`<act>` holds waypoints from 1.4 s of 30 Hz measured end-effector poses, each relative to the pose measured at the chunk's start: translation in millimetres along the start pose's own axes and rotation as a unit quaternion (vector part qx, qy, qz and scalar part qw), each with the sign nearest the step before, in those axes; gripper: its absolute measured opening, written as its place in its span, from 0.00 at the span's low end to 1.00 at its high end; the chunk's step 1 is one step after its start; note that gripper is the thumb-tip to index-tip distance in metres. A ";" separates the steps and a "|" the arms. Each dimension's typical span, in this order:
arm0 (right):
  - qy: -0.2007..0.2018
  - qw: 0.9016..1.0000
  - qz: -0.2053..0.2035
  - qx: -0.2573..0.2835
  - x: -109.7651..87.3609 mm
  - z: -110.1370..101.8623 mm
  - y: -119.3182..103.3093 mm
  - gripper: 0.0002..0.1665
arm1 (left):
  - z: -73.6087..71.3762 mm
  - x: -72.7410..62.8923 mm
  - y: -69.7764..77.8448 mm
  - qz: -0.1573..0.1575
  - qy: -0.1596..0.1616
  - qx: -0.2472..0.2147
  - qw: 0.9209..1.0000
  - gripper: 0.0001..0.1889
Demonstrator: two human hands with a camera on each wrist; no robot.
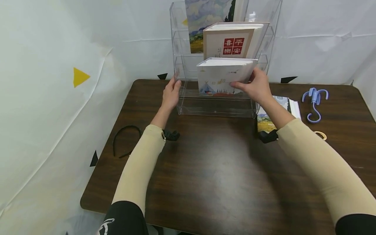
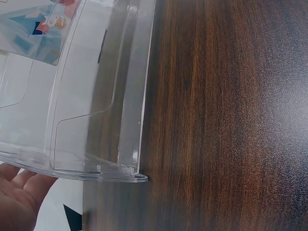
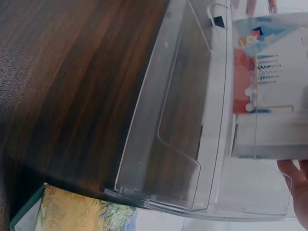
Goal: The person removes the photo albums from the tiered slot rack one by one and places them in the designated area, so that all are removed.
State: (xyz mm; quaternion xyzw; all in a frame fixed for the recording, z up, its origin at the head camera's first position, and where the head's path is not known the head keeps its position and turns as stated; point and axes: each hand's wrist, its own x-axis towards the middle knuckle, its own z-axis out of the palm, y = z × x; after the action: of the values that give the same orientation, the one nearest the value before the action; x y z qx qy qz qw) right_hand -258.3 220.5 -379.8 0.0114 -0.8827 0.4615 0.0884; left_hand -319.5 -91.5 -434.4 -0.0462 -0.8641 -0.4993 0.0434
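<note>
At the far left we see a yellow triangle (image 1: 80, 77) on the white sheeting (image 1: 44, 130), and then a black cord (image 1: 114, 142) lying in an open loop on the dark wooden table (image 1: 205, 176). Our left arm, in a cream sleeve (image 1: 141, 166) with a black strap piece (image 1: 171, 135) at the wrist, reaches forward and a little inward. The left hand (image 1: 171, 94) is upright at the left side of the clear rack (image 1: 215, 112), its fingers reaching up along the outer wall and touching it; the thumb is nearer the middle, and we cannot tell whether it hooks over the edge.

In the rack we find, at the top, a painted book (image 1: 205, 16), below it a beige book (image 1: 212, 42) with a red square, and in front and lower, the small white book (image 1: 221, 78) with a tent picture. Its bottom edge shows through clear plastic, above the lowest tier.

Our right arm stretches diagonally inward from the lower right. The right hand (image 1: 258, 85) pinches the right end of the small white book, thumb lying across the front cover and fingers behind.

Beyond that wrist we see another painted book (image 1: 265, 122) lying flat, a blue hook (image 1: 315, 96) and a tan ring (image 1: 322, 134) partly hidden by the sleeve.
</note>
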 end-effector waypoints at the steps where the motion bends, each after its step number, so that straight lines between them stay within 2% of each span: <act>1: -0.005 1.000 0.000 0.004 0.6 -0.6 0.7 0.41 | -0.1 0.1 0.1 0.001 0.000 0.001 1.000 0.26; 5: -0.011 1.000 -0.007 0.019 1.8 -1.4 1.7 0.38 | -0.2 0.9 0.0 0.010 0.001 0.001 1.000 0.26; 8: -0.007 0.999 -0.027 0.030 1.9 -2.1 -0.3 0.36 | 0.4 2.1 0.2 0.011 0.002 -0.001 1.000 0.26; 14: 0.007 0.998 -0.058 0.029 -3.8 -11.7 -13.7 0.33 | 2.2 3.6 1.5 0.011 -0.003 -0.002 1.000 0.26; 18: 0.031 0.993 -0.089 0.073 -12.8 -26.7 -21.3 0.30 | 1.2 2.4 2.5 0.015 -0.006 -0.005 1.000 0.26; 21: 0.058 0.985 -0.115 0.117 -24.3 -42.3 -21.8 0.28 | 0.6 2.8 1.7 0.017 -0.004 -0.005 1.000 0.26; 23: 0.072 0.980 -0.113 0.149 -36.7 -54.6 -20.5 0.28 | 0.3 3.3 1.3 0.017 -0.004 -0.005 1.000 0.26; 25: 0.078 0.970 -0.098 0.207 -53.2 -66.8 -17.9 0.27 | 0.1 3.5 1.0 0.018 -0.003 -0.004 1.000 0.26; 29: 0.067 0.941 -0.034 0.330 -95.2 -88.9 -2.7 0.24 | -0.2 2.4 1.7 0.021 -0.003 -0.008 1.000 0.26; 31: 0.049 0.939 0.019 0.341 -117.3 -98.5 11.7 0.20 | -0.2 1.4 1.8 0.019 -0.004 -0.010 1.000 0.26; 33: 0.018 0.946 0.081 0.314 -138.9 -108.2 31.5 0.17 | -0.1 0.2 1.1 0.018 -0.005 -0.010 1.000 0.26; 35: -0.024 0.958 0.138 0.250 -159.1 -116.9 53.8 0.14 | 0.0 -0.7 0.0 0.018 -0.006 -0.010 1.000 0.26; 37: -0.073 0.962 0.180 0.192 -177.5 -122.8 76.9 0.13 | 0.2 -1.0 -1.6 0.021 -0.006 -0.010 1.000 0.26; 39: -0.116 0.958 0.215 0.148 -194.4 -126.2 98.4 0.13 | 0.3 -0.5 -2.9 0.024 -0.005 -0.009 1.000 0.26; 42: -0.157 0.943 0.266 0.126 -217.3 -128.0 123.9 0.09 | 0.3 -0.2 -3.1 0.027 -0.007 -0.008 1.000 0.26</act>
State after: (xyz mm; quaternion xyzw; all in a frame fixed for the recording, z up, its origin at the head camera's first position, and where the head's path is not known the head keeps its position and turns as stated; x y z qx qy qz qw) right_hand -38.4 382.8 -445.3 -0.1401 -0.7907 0.5683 -0.1793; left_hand -319.7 -92.8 -437.2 -0.0730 -0.8586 -0.5048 0.0506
